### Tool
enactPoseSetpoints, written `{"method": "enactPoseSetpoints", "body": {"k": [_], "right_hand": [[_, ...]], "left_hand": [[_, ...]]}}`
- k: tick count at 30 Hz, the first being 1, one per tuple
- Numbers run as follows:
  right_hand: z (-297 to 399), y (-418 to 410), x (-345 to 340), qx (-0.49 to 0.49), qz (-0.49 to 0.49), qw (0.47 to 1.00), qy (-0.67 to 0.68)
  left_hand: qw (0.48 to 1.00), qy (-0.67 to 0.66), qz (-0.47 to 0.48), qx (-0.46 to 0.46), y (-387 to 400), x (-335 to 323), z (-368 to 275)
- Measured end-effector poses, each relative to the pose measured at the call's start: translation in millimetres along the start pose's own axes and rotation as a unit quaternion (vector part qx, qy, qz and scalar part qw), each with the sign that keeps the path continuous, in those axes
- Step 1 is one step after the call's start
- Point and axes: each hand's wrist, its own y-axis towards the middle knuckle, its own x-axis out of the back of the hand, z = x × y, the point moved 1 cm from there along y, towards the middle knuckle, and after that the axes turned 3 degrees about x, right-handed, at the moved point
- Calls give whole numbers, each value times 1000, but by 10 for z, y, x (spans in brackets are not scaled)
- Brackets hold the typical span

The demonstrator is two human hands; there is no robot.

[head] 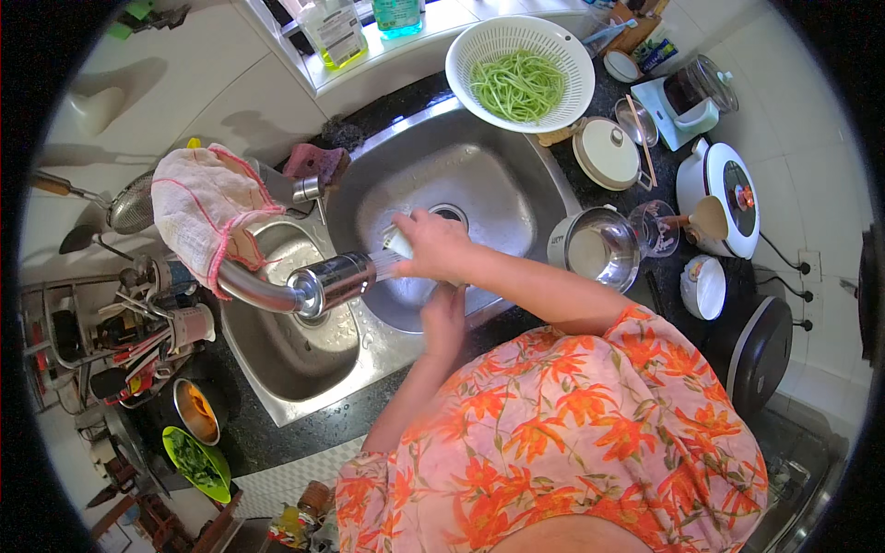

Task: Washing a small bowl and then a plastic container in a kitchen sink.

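My right hand reaches over the large sink basin and holds a small white item with darker marks. Most of that item is hidden by my fingers. Water runs from the faucet's metal spray head onto it and my fingers. Just below, at the basin's near edge, is my left hand, with its fingers bent towards the underside of my right hand. Whether it grips anything is hidden. The drain lies partly behind my right hand.
A white colander of green strips stands at the basin's far edge. A steel pot and a lidded cream pot are on the right. A cloth drapes the faucet neck above the small basin. A green bowl holds leaves.
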Motion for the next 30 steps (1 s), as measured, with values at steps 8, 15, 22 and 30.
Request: {"method": "enactPoseSetpoints", "body": {"k": [8, 15, 22, 30], "right_hand": [[-238, -26, -81, 80, 36, 996, 35], [-197, -109, -45, 159, 36, 986, 14], [-24, -158, -95, 251, 31, 966, -60], [-125, -231, 136, 231, -28, 971, -50]], "left_hand": [[989, -37, 71, 123, 158, 247, 285], [858, -356, -125, 348, 525, 810, 634], [908, -354, -218, 48, 1111, 1227, 886], [910, -350, -123, 186, 1653, 1420, 661]]}}
